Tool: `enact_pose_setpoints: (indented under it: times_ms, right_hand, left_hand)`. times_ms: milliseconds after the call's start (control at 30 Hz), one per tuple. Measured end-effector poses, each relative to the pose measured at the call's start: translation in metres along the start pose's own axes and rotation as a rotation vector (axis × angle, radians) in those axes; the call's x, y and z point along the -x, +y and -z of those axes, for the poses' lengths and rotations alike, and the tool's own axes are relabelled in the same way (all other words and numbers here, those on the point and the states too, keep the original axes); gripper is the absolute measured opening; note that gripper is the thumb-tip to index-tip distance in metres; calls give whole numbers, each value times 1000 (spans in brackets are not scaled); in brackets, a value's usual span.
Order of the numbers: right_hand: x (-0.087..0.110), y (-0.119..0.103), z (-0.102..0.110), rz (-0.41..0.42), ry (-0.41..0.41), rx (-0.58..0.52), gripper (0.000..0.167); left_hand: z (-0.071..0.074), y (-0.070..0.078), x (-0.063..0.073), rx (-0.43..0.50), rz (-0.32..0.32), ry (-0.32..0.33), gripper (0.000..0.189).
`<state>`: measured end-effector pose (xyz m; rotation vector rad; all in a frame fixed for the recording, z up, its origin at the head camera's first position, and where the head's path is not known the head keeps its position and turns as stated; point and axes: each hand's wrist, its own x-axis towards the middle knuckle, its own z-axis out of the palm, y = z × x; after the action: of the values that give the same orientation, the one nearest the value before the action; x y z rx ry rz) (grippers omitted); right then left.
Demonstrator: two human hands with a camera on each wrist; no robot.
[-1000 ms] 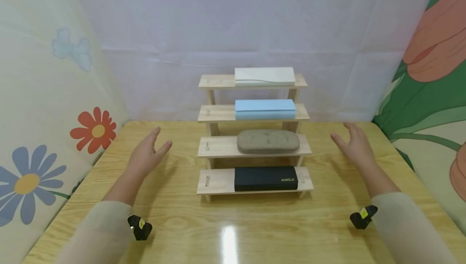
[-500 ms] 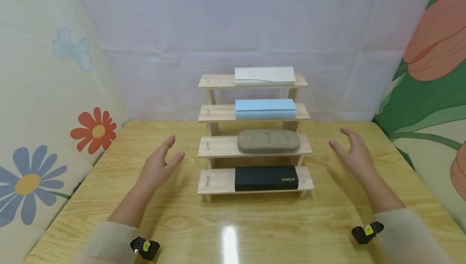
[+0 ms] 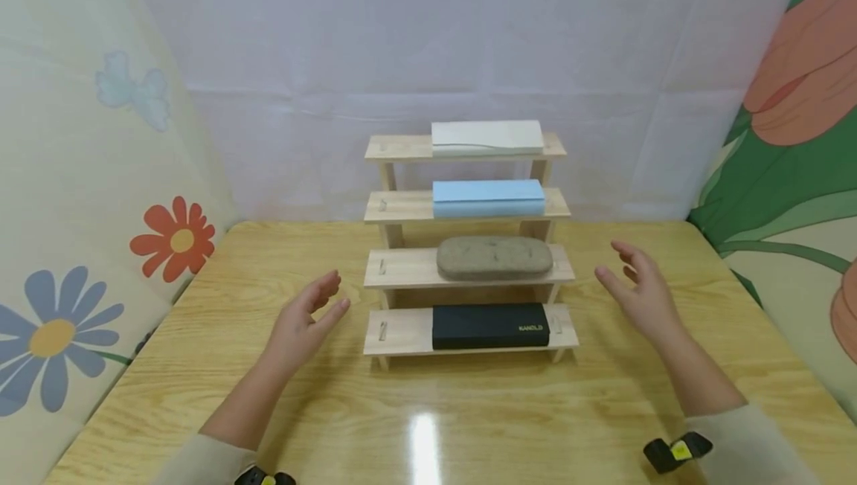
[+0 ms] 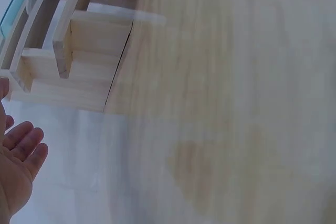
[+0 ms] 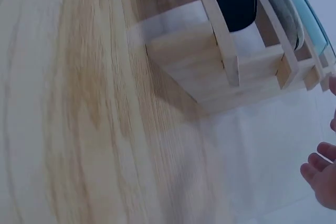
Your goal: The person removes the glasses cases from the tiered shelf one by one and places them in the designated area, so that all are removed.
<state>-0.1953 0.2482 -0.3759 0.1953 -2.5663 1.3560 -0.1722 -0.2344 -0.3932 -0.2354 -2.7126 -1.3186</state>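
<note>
A four-step wooden display rack (image 3: pixel 399 268) stands on the table, one case per step. From top to bottom lie a white case (image 3: pixel 486 138), a light blue case (image 3: pixel 489 198), a grey-brown rounded case (image 3: pixel 495 258) and a black case with gold lettering (image 3: pixel 490 326). My left hand (image 3: pixel 301 325) hovers left of the rack, fingers relaxed and thumb apart, holding nothing. On the other side my right hand (image 3: pixel 640 293) hovers with loosely bent fingers, also holding nothing. Both wrist views show the rack's side panels and the hands' fingers apart from them.
The wood-grain table (image 3: pixel 335 425) extends around the rack. A white cloth (image 3: pixel 321 39) hangs behind it. Flower-printed cloths flank the table, with a red flower (image 3: pixel 181 241) on the left one and large tulips (image 3: pixel 803 83) on the right one.
My left hand has moved right and toward me, nearer the rack. My right hand has drawn slightly toward me and a little left. The cases have stayed in place.
</note>
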Motion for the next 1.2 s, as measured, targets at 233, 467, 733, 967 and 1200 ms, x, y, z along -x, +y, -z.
enact_pose_setpoints:
  times_ms: [233, 467, 733, 967, 1200]
  right_hand:
    - [14, -13, -8, 33, -39, -31, 59]
    - [26, -21, -18, 82, -41, -13, 48]
    - [38, -24, -30, 155, -52, -12, 40]
    - [41, -22, -41, 271, -76, -47, 37]
    - [42, -21, -49, 296, -121, -52, 37]
  left_hand:
    - [-9, 5, 8, 18, -32, 3, 55]
    - [-19, 10, 19, 47, -51, 3, 46]
    - [-28, 11, 29, 93, -14, -31, 44]
    - [-34, 14, 38, 83, 16, -24, 42]
    - [-42, 11, 46, 108, -1, 20, 39]
